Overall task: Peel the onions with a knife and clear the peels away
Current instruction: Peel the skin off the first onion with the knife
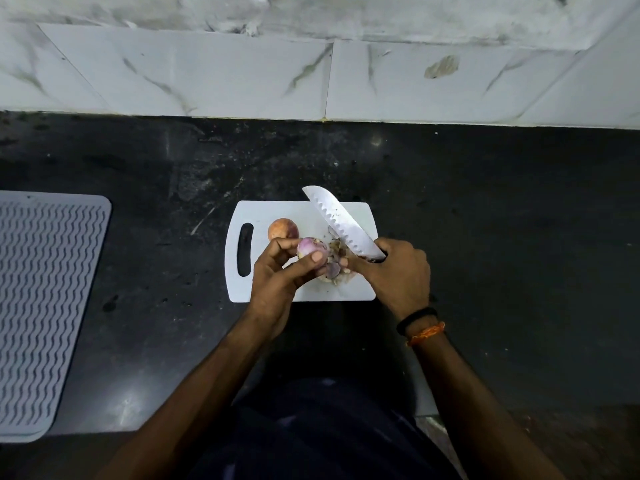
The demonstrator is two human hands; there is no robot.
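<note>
A white cutting board (277, 211) lies on the dark counter. My left hand (277, 275) grips a partly peeled purple onion (310, 247) just above the board. My right hand (398, 271) holds a knife (341, 223) by its hidden handle, the wide scalloped blade pointing up and to the left over the board. My right thumb reaches toward the onion's loose skin. A pile of peels (336, 266) lies on the board between my two hands. An unpeeled brown onion (282, 228) sits on the board behind my left hand.
A grey ribbed drying mat (45, 306) lies on the counter at the left. The black counter (502, 220) runs to a white marble-tiled wall (242, 74) at the back. My dark clothing fills the bottom middle.
</note>
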